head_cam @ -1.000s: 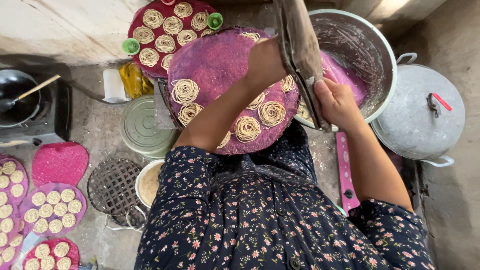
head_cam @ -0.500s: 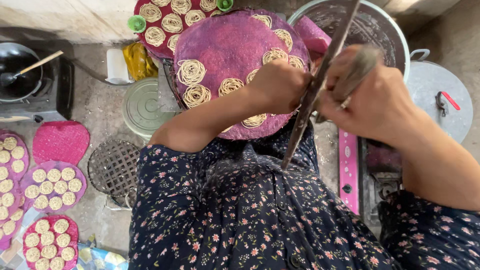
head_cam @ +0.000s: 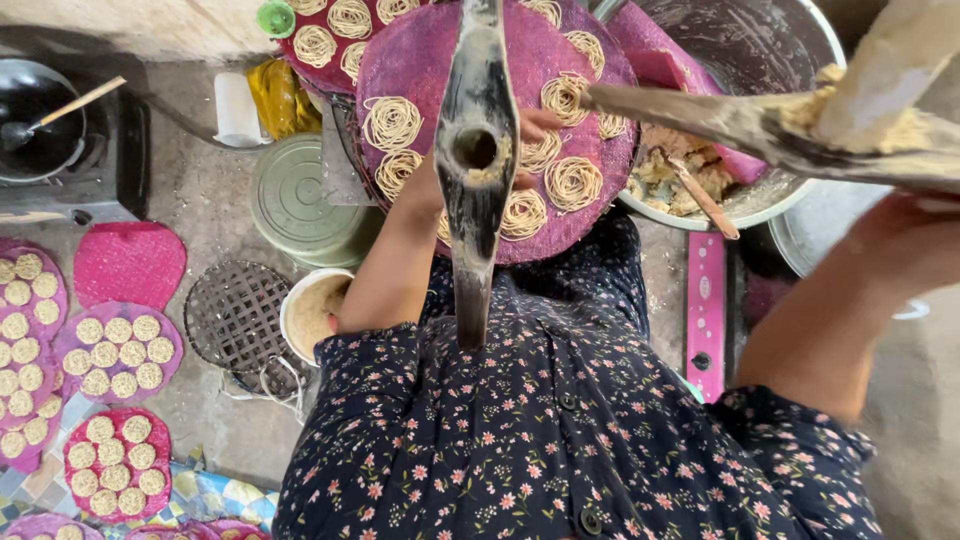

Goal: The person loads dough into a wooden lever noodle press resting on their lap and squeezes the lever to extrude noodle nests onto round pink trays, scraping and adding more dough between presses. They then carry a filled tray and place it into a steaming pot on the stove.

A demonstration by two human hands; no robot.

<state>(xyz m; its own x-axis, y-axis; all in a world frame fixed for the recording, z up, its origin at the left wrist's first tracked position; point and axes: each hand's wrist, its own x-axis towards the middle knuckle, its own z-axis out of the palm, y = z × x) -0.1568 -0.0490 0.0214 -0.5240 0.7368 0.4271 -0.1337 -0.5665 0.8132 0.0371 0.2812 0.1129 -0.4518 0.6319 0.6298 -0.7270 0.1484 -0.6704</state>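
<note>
1. On the floor at your left lie pink mats (head_cam: 118, 352) full of noodle coils. They lie close together, with little bare floor between them, so I think a dropped tool or a step to that side would crush them.
2. Your left hand (head_cam: 530, 150) is mostly hidden behind the press body (head_cam: 476, 160). It seems to hold the round tray (head_cam: 590, 215) from below, but I cannot tell how far it is closed. The tray has coils up to its edge. If it tilts, I think the coils could slide off toward your lap.
3. The press body hangs over the tray's middle. Dough sticks at its hole and may drop on the coils.
4. Your right hand (head_cam: 915, 235) is under the dough-covered plunger (head_cam: 800, 125); the grip is cut off by the frame, so I cannot tell it. Lumps may fall beside the dough pot (head_cam: 780, 190).
5. Open room is small: pot and lid at right, tins (head_cam: 292, 195) at left.
</note>
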